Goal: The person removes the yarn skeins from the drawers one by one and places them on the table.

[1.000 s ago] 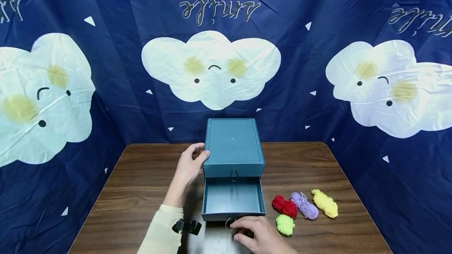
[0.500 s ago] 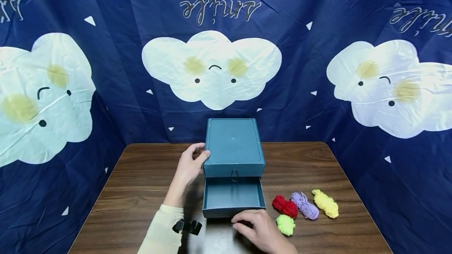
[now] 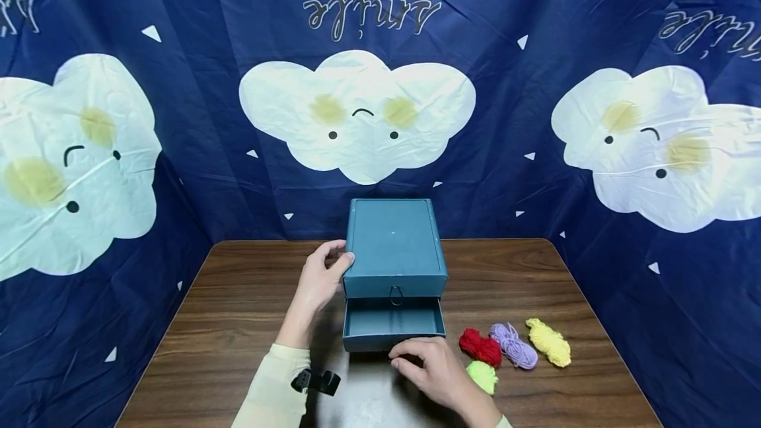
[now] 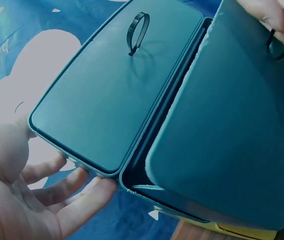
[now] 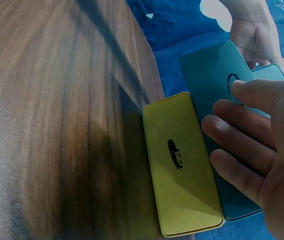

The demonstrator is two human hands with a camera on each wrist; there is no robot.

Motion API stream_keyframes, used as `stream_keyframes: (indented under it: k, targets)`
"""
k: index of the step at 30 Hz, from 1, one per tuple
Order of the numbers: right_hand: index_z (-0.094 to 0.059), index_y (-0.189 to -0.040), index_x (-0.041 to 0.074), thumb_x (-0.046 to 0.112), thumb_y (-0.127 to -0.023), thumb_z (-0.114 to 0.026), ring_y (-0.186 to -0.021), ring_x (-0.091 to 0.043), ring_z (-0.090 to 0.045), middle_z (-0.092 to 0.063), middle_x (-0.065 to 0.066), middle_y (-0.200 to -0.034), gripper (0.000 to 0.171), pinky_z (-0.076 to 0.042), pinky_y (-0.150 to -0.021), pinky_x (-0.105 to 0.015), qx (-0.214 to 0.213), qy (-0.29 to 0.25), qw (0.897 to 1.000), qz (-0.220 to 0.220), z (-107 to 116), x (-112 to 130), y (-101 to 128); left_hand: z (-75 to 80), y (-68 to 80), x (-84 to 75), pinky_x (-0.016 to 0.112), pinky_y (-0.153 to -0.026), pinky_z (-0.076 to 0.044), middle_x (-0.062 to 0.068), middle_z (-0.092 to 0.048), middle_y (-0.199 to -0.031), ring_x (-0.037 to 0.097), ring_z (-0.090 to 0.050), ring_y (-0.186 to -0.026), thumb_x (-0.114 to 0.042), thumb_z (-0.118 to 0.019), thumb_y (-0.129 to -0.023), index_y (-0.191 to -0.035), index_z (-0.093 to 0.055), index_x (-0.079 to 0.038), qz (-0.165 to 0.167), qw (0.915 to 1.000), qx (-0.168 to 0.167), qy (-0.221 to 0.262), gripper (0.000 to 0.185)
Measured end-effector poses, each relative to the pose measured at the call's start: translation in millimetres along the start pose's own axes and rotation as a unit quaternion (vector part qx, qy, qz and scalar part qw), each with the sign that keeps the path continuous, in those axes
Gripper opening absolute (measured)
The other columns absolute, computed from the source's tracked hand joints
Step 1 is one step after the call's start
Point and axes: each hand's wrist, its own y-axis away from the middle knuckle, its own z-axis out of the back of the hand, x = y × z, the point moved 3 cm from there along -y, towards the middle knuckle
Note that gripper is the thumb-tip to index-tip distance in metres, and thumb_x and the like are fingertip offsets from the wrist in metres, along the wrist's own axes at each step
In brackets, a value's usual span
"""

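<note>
A teal box with drawers (image 3: 394, 236) stands mid-table. My left hand (image 3: 321, 279) grips its left side, thumb over the top edge, fingers (image 4: 56, 175) along the wall. The upper drawer is closed, and its ring pull (image 4: 136, 30) hangs free. The lower drawer (image 3: 392, 322) stands partly out. My right hand (image 3: 425, 365) presses its fairly straight fingers (image 5: 242, 130) against that drawer's front (image 5: 217, 95), beside the ring pull. A yellow panel (image 5: 182, 165) lies just below the teal front in the right wrist view.
Four small yarn bundles lie right of the box: red (image 3: 479, 347), purple (image 3: 514, 346), yellow (image 3: 548, 342) and green (image 3: 483, 375), the green one close to my right wrist. The wooden table (image 3: 238, 322) is backed by blue cloud-print cloth (image 3: 178, 117).
My right hand has pushed the lower drawer back toward the box, so it sticks out less. My left hand and the yarn have not moved.
</note>
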Motion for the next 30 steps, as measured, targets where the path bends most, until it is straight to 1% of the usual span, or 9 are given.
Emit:
stream_keyframes:
  k: [2, 4, 6, 9, 12, 18, 21, 26, 30]
  targets:
    - [-0.077, -0.102, 0.028, 0.013, -0.095, -0.074, -0.096, -0.002, -0.07, -0.077, 0.011, -0.1, 0.017, -0.059, -0.081, -0.024, -0.003, 0.005, 1.0, 0.004, 0.3, -1.5, -2.6, 0.8, 0.3, -0.7, 0.044, -0.098, -0.054, 0.016, -0.064, -0.13, 0.028, -0.062, -0.119, -0.028, -0.065, -0.101, -0.142, -0.059, -0.008, -0.003, 1.0, 0.0, -0.008, 0.046]
    - [-0.077, -0.102, 0.029, 0.014, -0.095, -0.075, -0.096, -0.002, -0.071, -0.077, 0.013, -0.099, 0.017, -0.059, -0.081, -0.025, -0.007, 0.012, 1.0, 0.003, 0.9, -3.3, -5.3, 1.5, 0.2, -1.2, 0.044, -0.1, -0.053, 0.016, -0.065, -0.131, 0.028, -0.062, -0.12, -0.028, -0.065, -0.101, -0.142, -0.059, -0.008, -0.004, 1.0, 0.0, -0.009, 0.046]
    - [-0.077, -0.102, 0.029, 0.015, -0.095, -0.074, -0.095, -0.002, -0.071, -0.076, 0.014, -0.099, 0.016, -0.059, -0.081, -0.025, -0.01, 0.015, 1.0, -0.002, 1.7, -5.3, -8.1, 2.1, 0.3, -1.5, 0.043, -0.098, -0.055, 0.017, -0.065, -0.131, 0.029, -0.062, -0.12, -0.029, -0.065, -0.101, -0.142, -0.059, -0.007, -0.003, 1.0, 0.003, -0.006, 0.047]
    - [-0.077, -0.101, 0.03, 0.017, -0.095, -0.075, -0.094, -0.001, -0.07, -0.076, 0.016, -0.099, 0.014, -0.06, -0.081, -0.027, -0.009, 0.017, 1.0, -0.015, 3.0, -8.1, -12.0, 2.6, 1.1, -1.6, 0.04, -0.091, -0.058, 0.018, -0.064, -0.132, 0.029, -0.062, -0.121, -0.031, -0.065, -0.101, -0.143, -0.058, -0.007, 0.0, 1.0, 0.009, -0.002, 0.049]
    - [-0.077, -0.101, 0.029, 0.018, -0.095, -0.075, -0.094, -0.001, -0.07, -0.076, 0.015, -0.099, 0.013, -0.06, -0.082, -0.029, -0.003, 0.015, 1.0, -0.021, 4.0, -9.9, -15.6, 2.7, 2.0, -1.0, 0.037, -0.085, -0.06, 0.018, -0.064, -0.133, 0.029, -0.062, -0.121, -0.032, -0.065, -0.101, -0.144, -0.058, -0.007, 0.001, 0.9999, 0.014, 0.0, 0.05]
    - [-0.077, -0.102, 0.028, 0.016, -0.095, -0.075, -0.096, -0.002, -0.07, -0.078, 0.008, -0.099, 0.014, -0.059, -0.084, -0.028, 0.004, 0.016, 1.0, -0.02, 5.5, -14.2, -22.5, 2.2, 1.1, 0.7, 0.038, -0.085, -0.061, 0.017, -0.064, -0.134, 0.029, -0.062, -0.122, -0.032, -0.067, -0.1, -0.143, -0.059, -0.008, 0.009, 0.9997, 0.014, 0.019, 0.049]
    - [-0.077, -0.102, 0.027, 0.013, -0.094, -0.075, -0.095, -0.002, -0.07, -0.078, 0.006, -0.099, 0.016, -0.059, -0.084, -0.028, 0.004, 0.016, 1.0, -0.024, 5.9, -17.9, -25.5, 2.1, 1.6, 1.6, 0.04, -0.085, -0.061, 0.017, -0.063, -0.135, 0.03, -0.061, -0.123, -0.032, -0.066, -0.1, -0.143, -0.059, -0.009, 0.012, 0.9996, 0.016, 0.022, 0.049]
    - [-0.077, -0.101, 0.029, 0.014, -0.094, -0.076, -0.093, -0.001, -0.068, -0.078, 0.009, -0.098, 0.017, -0.058, -0.081, -0.026, 0.005, 0.014, 0.999, -0.035, 5.9, -24.3, -30.9, 2.3, 2.0, 3.4, 0.044, -0.084, -0.062, 0.018, -0.062, -0.137, 0.031, -0.06, -0.124, -0.032, -0.066, -0.101, -0.144, -0.057, -0.009, 0.016, 0.9994, 0.02, 0.026, 0.05]
    - [-0.078, -0.1, 0.026, 0.015, -0.094, -0.076, -0.091, 0.0, -0.068, -0.078, 0.009, -0.098, 0.013, -0.058, -0.078, -0.025, 0.001, 0.017, 0.999, -0.039, 6.7, -28.0, -36.2, 1.9, 1.9, 2.3, 0.047, -0.085, -0.062, 0.018, -0.061, -0.137, 0.031, -0.06, -0.124, -0.032, -0.066, -0.101, -0.144, -0.057, -0.01, 0.016, 0.9992, 0.022, 0.029, 0.05]
